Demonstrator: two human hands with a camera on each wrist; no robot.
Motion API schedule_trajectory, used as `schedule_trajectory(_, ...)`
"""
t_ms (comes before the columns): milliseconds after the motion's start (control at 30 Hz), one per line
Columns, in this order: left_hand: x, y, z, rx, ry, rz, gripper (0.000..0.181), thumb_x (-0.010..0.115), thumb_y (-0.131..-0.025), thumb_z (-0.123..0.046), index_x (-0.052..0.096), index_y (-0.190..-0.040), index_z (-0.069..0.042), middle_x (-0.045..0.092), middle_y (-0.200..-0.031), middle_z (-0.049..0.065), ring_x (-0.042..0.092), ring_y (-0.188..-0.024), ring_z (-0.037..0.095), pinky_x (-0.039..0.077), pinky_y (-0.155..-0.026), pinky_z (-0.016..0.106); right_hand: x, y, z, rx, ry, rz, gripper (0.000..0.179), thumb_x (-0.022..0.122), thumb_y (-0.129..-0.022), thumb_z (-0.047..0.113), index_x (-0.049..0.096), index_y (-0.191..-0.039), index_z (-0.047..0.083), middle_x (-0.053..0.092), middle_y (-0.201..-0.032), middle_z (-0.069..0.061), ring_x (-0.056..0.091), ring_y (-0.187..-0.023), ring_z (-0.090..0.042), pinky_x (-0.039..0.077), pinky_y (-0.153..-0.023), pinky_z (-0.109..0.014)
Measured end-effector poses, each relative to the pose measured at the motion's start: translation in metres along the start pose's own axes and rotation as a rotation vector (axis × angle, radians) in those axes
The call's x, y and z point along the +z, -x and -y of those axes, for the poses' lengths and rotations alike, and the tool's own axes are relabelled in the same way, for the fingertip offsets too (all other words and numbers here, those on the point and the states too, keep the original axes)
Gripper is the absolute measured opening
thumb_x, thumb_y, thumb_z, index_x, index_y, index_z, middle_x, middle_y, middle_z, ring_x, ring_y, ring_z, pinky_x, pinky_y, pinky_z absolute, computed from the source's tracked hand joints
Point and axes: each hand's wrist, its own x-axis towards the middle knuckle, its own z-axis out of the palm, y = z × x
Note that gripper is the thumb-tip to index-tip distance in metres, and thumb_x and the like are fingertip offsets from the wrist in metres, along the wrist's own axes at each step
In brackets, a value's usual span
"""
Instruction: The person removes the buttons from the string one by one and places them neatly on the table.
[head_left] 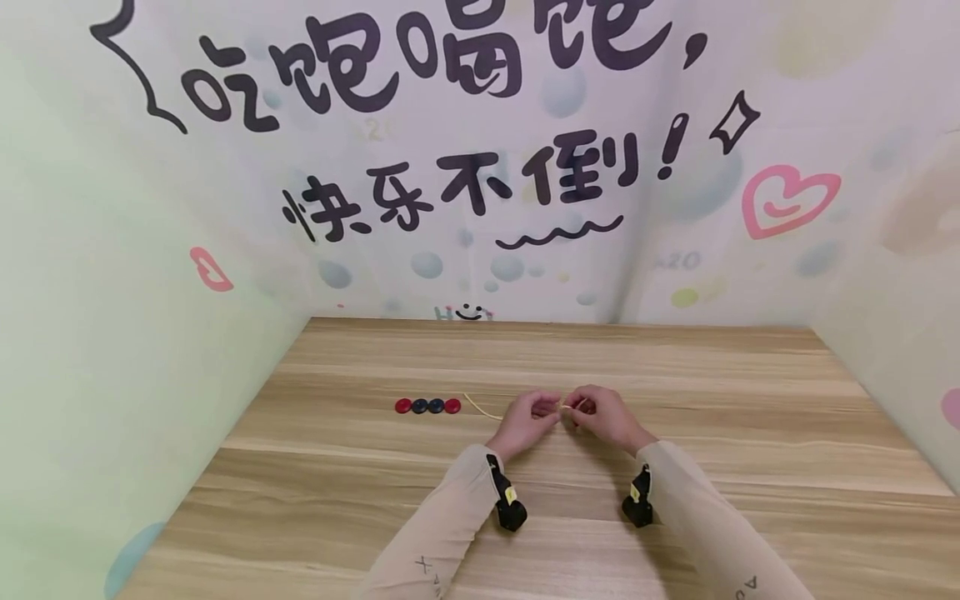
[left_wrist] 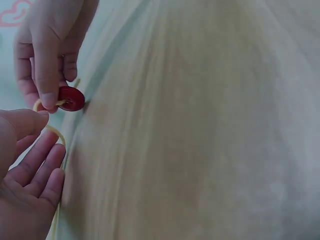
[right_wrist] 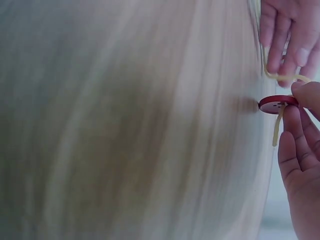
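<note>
In the left wrist view, my right hand [left_wrist: 47, 50] pinches a red button [left_wrist: 73, 99] by its edge between thumb and fingers. A yellow cord [left_wrist: 61, 136] passes through a hole of the button, and a short end [right_wrist: 276, 131] hangs out of its pale face in the right wrist view. With thumb and index finger my left hand [head_left: 528, 418] pinches the same cord, its other fingers stretched out. Both hands are close together over the middle of the table, the right hand [head_left: 606, 414] just beside the left. The cord's far part [head_left: 483, 410] trails leftward onto the wood.
Left of the hands, two red buttons [head_left: 403, 406] and two dark blue buttons [head_left: 428, 406] lie in a row on the wooden table [head_left: 337, 483]. A printed backdrop [head_left: 465, 267] stands behind it. Small black cameras [head_left: 512, 512] are strapped to both wrists.
</note>
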Motion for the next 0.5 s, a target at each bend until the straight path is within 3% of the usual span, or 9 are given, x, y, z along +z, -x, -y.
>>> schedule_trajectory(333,0.0021,-0.0003,0.0018,-0.008,-0.155,0.020,0.012,0.063,-0.080,-0.006,0.064,-0.090,0.000,0.062,-0.078,0.003,0.054,-0.070,0.009,0.043,-0.064,0.018,-0.0036,0.0010,-0.0040,0.025,0.003,-0.016,0.008,0.063,-0.081,0.003,0.061,-0.088,0.000,0.062,-0.079,-0.006,0.058,-0.070,-0.016,0.048,-0.057,-0.024)
schedule_trajectory(500,0.0021,-0.0004,0.0018,-0.021,-0.174,0.007,0.007,0.063,-0.081,-0.009,0.065,-0.084,-0.003,0.061,-0.075,0.001,0.053,-0.068,0.006,0.042,-0.063,0.017,-0.0070,0.0043,-0.0068,0.036,-0.002,-0.004,0.016,0.063,-0.080,0.003,0.059,-0.095,-0.003,0.062,-0.084,-0.009,0.059,-0.074,-0.019,0.049,-0.060,-0.025)
